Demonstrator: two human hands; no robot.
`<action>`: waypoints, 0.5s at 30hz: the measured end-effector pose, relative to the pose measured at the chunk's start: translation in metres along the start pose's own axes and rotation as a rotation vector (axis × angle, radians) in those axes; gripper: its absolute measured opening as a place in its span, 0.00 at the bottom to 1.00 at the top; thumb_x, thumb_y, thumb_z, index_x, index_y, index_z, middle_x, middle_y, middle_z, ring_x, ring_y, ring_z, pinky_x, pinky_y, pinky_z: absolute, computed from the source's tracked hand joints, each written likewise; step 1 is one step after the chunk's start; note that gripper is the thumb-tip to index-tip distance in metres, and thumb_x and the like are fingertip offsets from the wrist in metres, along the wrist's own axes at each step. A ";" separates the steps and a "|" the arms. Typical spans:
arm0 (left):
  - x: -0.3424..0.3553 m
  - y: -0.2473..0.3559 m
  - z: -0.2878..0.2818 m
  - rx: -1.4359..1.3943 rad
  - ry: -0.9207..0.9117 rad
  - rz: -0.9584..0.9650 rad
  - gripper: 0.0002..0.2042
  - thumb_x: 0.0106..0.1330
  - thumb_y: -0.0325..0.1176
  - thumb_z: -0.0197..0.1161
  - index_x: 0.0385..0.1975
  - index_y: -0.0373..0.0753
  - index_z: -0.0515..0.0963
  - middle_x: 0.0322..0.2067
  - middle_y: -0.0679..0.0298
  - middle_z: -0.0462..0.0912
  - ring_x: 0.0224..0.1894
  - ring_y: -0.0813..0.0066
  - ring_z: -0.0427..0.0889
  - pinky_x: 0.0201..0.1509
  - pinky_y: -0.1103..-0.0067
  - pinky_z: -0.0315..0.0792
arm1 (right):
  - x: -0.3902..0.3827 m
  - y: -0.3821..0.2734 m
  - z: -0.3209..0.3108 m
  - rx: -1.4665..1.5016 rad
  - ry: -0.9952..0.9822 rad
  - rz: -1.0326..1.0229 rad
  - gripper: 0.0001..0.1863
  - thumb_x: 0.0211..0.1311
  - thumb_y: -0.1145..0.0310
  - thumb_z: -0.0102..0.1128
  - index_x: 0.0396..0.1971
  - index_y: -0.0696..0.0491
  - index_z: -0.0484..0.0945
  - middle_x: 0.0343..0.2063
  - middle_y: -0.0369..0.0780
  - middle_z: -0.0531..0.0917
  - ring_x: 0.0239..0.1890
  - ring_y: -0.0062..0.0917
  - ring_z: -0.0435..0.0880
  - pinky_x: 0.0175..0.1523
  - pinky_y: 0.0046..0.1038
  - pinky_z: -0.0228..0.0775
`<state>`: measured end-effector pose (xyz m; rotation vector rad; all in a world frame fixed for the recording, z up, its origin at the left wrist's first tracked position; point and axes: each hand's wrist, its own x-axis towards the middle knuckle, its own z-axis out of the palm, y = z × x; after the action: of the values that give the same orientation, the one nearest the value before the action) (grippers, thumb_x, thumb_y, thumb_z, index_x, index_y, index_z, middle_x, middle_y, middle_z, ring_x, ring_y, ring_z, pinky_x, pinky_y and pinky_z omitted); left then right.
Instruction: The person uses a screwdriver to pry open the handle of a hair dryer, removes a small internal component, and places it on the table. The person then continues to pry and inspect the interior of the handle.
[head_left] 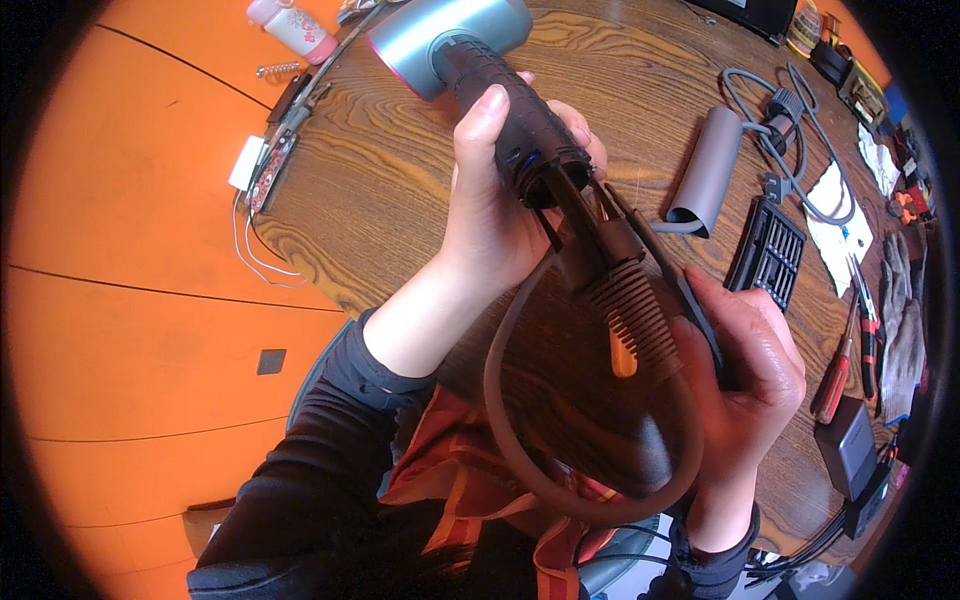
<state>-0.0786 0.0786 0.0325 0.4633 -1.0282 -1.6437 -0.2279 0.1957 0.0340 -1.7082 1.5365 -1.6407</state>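
My left hand (490, 190) grips the black handle (510, 125) of a hair dryer with a pale blue metallic head (425, 40). The handle's lower end is open, showing inner parts and wires leading to a ribbed cord sleeve (635, 310); the cord loops down toward me. My right hand (745, 360) is closed on a long dark strip (660, 260) alongside the sleeve; whether it is a loose part or tool, I cannot tell. An orange handle (623, 355) shows beneath the sleeve. A grey tubular cover (705, 165) lies beside them on the wooden table (590, 50).
At right lie a coiled cable with plug (785, 115), bit case (765, 255), pliers (865, 340), red screwdriver (835, 380), gloves (900, 330), papers (835, 200) and dark box (845, 450). A bottle (290, 30) and wired board (265, 175) are upper left, near orange panels (120, 350).
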 end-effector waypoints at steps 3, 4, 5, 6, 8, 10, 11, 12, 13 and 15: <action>-0.001 0.000 0.001 -0.023 0.014 0.001 0.22 0.58 0.54 0.50 0.43 0.44 0.58 0.28 0.60 0.72 0.32 0.66 0.73 0.36 0.73 0.69 | 0.000 0.000 -0.001 -0.026 -0.009 0.006 0.18 0.36 0.87 0.61 0.33 0.60 0.80 0.17 0.39 0.75 0.19 0.20 0.71 0.25 0.18 0.62; -0.001 -0.001 0.002 -0.021 0.024 0.005 0.22 0.58 0.54 0.50 0.42 0.44 0.59 0.28 0.60 0.72 0.32 0.66 0.74 0.37 0.73 0.69 | 0.000 0.000 -0.001 -0.034 -0.012 0.014 0.18 0.36 0.87 0.61 0.33 0.60 0.80 0.18 0.39 0.75 0.20 0.20 0.71 0.25 0.18 0.62; -0.001 -0.001 0.002 -0.064 0.029 0.006 0.22 0.58 0.53 0.50 0.42 0.43 0.60 0.28 0.60 0.71 0.33 0.66 0.74 0.37 0.73 0.69 | 0.000 0.000 -0.001 -0.035 -0.014 0.021 0.18 0.36 0.87 0.61 0.34 0.60 0.80 0.18 0.39 0.75 0.20 0.20 0.71 0.25 0.18 0.62; -0.002 -0.002 0.003 -0.021 0.029 0.007 0.21 0.58 0.53 0.50 0.41 0.43 0.60 0.28 0.60 0.71 0.33 0.66 0.74 0.36 0.74 0.69 | 0.000 0.000 -0.001 -0.035 -0.012 0.028 0.18 0.36 0.87 0.61 0.34 0.60 0.80 0.18 0.39 0.75 0.20 0.20 0.71 0.25 0.18 0.62; -0.002 -0.002 0.002 -0.081 0.023 0.001 0.21 0.58 0.53 0.50 0.39 0.42 0.61 0.29 0.60 0.71 0.33 0.66 0.74 0.36 0.74 0.69 | 0.000 0.000 -0.002 -0.038 -0.015 0.033 0.18 0.37 0.87 0.61 0.34 0.60 0.80 0.18 0.39 0.75 0.20 0.20 0.71 0.25 0.18 0.62; -0.001 -0.002 0.001 -0.113 -0.005 -0.007 0.21 0.58 0.53 0.50 0.38 0.41 0.62 0.28 0.61 0.71 0.32 0.66 0.74 0.35 0.75 0.69 | 0.000 0.000 -0.002 -0.046 -0.024 0.035 0.18 0.37 0.87 0.61 0.34 0.59 0.80 0.18 0.38 0.75 0.20 0.20 0.71 0.25 0.18 0.62; -0.001 -0.002 0.001 -0.153 -0.008 -0.016 0.21 0.58 0.53 0.50 0.37 0.40 0.63 0.28 0.61 0.71 0.32 0.66 0.74 0.35 0.75 0.69 | 0.000 0.000 -0.001 -0.036 -0.023 0.032 0.18 0.37 0.87 0.61 0.34 0.59 0.80 0.17 0.38 0.75 0.20 0.20 0.71 0.25 0.18 0.62; -0.001 -0.002 0.000 -0.182 -0.035 -0.012 0.21 0.58 0.53 0.50 0.37 0.39 0.63 0.28 0.61 0.71 0.32 0.67 0.74 0.35 0.76 0.69 | 0.000 0.000 -0.001 -0.026 -0.024 0.036 0.18 0.37 0.87 0.61 0.34 0.59 0.80 0.17 0.38 0.74 0.20 0.20 0.71 0.25 0.18 0.62; -0.001 -0.001 -0.001 -0.207 -0.051 -0.012 0.21 0.58 0.53 0.50 0.37 0.39 0.63 0.28 0.61 0.71 0.32 0.67 0.74 0.34 0.76 0.69 | -0.001 0.000 -0.001 -0.015 -0.024 0.039 0.18 0.37 0.87 0.61 0.34 0.59 0.80 0.17 0.38 0.74 0.20 0.20 0.71 0.25 0.18 0.62; -0.001 -0.001 -0.002 -0.152 -0.045 -0.004 0.22 0.58 0.53 0.49 0.36 0.38 0.64 0.28 0.62 0.71 0.32 0.68 0.74 0.34 0.76 0.69 | -0.001 0.001 0.000 -0.021 -0.024 0.030 0.18 0.37 0.87 0.61 0.34 0.59 0.80 0.17 0.38 0.74 0.20 0.20 0.71 0.25 0.18 0.62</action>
<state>-0.0776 0.0791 0.0300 0.3293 -0.9277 -1.7281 -0.2285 0.1961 0.0332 -1.7009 1.5656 -1.5893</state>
